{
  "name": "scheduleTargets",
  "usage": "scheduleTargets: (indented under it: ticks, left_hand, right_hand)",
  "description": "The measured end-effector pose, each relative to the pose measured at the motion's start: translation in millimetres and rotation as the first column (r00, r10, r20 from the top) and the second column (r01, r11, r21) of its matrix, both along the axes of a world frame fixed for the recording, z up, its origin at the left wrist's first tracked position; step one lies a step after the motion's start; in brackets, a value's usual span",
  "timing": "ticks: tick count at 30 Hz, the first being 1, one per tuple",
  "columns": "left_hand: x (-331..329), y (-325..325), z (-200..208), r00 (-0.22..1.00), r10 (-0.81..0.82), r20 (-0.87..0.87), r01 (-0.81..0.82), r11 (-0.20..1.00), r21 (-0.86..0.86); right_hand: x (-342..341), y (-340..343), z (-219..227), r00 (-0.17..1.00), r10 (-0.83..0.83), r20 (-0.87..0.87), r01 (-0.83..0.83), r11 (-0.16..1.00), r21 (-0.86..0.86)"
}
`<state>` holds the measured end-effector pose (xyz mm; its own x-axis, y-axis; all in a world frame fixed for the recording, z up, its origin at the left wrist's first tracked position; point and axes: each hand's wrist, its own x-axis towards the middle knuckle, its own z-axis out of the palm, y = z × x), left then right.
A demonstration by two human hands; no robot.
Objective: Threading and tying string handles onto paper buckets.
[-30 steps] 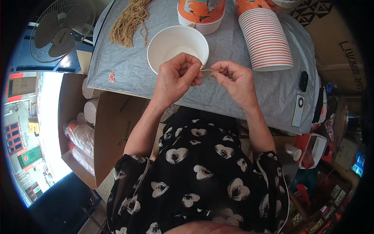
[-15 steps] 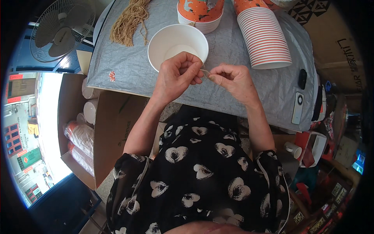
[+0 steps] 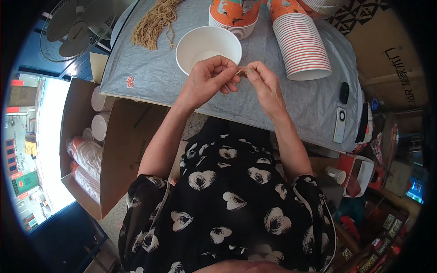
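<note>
My left hand [image 3: 210,79] is pinched closed at the near rim of a white paper bowl [image 3: 184,51]. Close on its right, my right hand [image 3: 265,86] is also pinched closed. A short bit of thin tan string [image 3: 240,71] runs between the fingertips of both; most of it is hidden by the fingers. The bowl looks upright, and I see into its white inside. Beyond it to the left lies a loose bundle of tan strings [image 3: 157,23] on the grey-covered table [image 3: 150,75].
Orange-patterned paper bowls [image 3: 234,16] stand stacked behind the white bowl; a long stack [image 3: 302,45] lies to the right. Small red-and-white bits [image 3: 130,82] lie at left. A phone [image 3: 339,125] and a black object [image 3: 344,93] are at right. A cardboard box [image 3: 127,150] holds wrapped bowls.
My right hand has moved left and slightly up, closer to my left hand, so less string shows between them. The whole view has shifted slightly.
</note>
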<state>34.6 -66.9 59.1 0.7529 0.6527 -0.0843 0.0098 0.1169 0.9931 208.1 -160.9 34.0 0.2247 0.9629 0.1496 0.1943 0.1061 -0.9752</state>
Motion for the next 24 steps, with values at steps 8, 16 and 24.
scheduleTargets:
  ticks: [8,16,24]
  left_hand:
    - [9,8,3,0.993,-0.119,-0.009,0.119,0.993,0.025]
    - [19,26,8,0.928,-0.366,0.065,0.372,0.921,-0.116]
    - [8,29,6,0.949,-0.299,0.097,0.311,0.937,-0.157]
  right_hand:
    - [11,-11,31,0.989,0.041,-0.142,-0.050,0.997,-0.059]
    - [28,-10,56,0.990,0.094,0.103,-0.098,0.995,0.026]
    - [38,-3,57,0.989,0.113,0.099,-0.104,0.990,-0.093]
